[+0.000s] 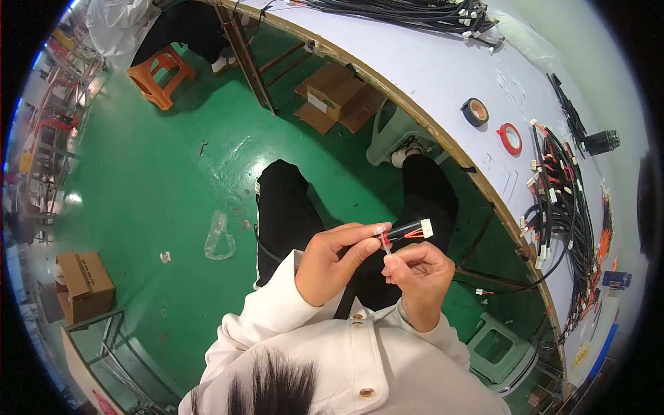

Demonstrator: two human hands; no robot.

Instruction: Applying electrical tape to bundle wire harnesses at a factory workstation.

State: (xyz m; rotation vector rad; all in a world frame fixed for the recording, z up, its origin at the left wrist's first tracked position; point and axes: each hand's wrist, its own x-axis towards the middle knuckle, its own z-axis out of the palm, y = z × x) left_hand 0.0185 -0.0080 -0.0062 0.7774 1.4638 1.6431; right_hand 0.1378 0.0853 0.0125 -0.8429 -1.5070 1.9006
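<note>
Black cable (400, 233), white plug (427, 228) toward three o'clock, sits off centre toward four o'clock; the left hand (330, 266) pinches it thumb-to-forefinger, the right hand (423, 280) pinches a pale strip (386, 250).

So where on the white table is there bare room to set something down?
The widest bare patch of the white table lies between the upper cable bundle, the black tape roll and the table's near edge. It is crowded beyond the red tape roll, where a tangled cable heap spreads.
</note>
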